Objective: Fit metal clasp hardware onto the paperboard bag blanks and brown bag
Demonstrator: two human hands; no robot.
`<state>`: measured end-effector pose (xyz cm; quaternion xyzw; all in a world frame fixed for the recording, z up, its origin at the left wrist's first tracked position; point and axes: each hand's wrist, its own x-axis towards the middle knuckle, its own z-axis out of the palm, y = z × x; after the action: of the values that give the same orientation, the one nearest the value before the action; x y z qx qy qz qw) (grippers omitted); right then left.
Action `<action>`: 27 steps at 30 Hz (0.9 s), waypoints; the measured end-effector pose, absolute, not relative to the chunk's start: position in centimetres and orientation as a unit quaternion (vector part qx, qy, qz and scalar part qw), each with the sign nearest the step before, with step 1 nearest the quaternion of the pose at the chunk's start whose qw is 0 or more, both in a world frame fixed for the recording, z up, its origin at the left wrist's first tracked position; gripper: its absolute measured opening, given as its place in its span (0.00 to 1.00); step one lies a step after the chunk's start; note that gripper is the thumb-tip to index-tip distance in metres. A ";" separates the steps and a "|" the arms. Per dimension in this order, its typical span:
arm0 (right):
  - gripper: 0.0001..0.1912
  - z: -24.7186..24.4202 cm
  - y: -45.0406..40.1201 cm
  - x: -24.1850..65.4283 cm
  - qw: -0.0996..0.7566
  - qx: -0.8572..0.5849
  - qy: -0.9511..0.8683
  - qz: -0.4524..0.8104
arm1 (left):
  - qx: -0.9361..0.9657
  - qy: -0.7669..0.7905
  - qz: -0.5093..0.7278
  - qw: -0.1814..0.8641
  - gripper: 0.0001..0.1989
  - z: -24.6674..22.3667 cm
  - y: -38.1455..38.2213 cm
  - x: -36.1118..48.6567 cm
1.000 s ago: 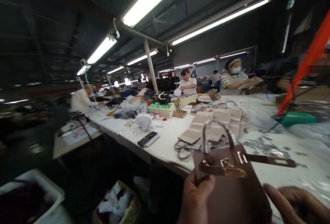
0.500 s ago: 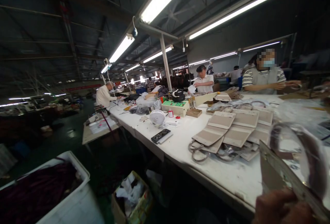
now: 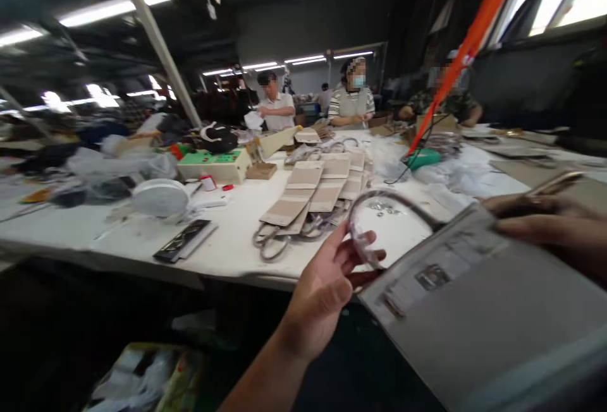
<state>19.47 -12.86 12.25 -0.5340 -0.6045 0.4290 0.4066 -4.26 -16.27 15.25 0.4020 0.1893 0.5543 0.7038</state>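
- Grey lining-side now faces me: a second ago the panel (image 3: pixel 474 317) showed its brown front and gold fittings, and half a second ago it was nearly edge-on at the lower right.
- With that turn, the panel sits slantwise in the air at the lower right, off the table (image 3: pixel 246 210), its back open to view; I judge the back is what matters at this point.
- On it I can now see a metal plate (image 3: pixel 431 277) near the top edge; the blur hides whether it sits flat.
- The wrapped handle (image 3: pixel 402 198) has tipped over to lean up and left.
- My left hand (image 3: pixel 322 289) is half open, fingers curled around the handle's near end, thumb apart; how firmly it grips, I cannot tell.
- My right hand (image 3: pixel 550 229), out of view half a second ago, is closed on the panel's upper right edge, though smeared.
- Beyond, the stack (image 3: pixel 294 191) lies on the table as it did, with loose metal bits (image 3: pixel 382 208) showing through the handle's loop.
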 end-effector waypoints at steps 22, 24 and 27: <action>0.10 4.4 0.2 20.7 0.122 -0.504 -0.705 0.483 | 0.148 0.459 0.475 0.736 0.25 -4.8 -14.8 1.7; 0.11 4.9 -0.8 21.0 0.164 -0.573 -0.716 0.363 | 0.142 0.474 0.488 0.719 0.23 -4.7 -14.6 2.3; 0.16 6.1 -3.6 21.4 0.289 -0.636 -0.680 0.222 | 0.121 0.480 0.509 0.704 0.21 -4.1 -14.3 3.4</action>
<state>21.41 -3.62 6.13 -0.6358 -0.6804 0.2216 0.2893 3.41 -14.29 -4.12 0.1208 0.4795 0.5091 0.7044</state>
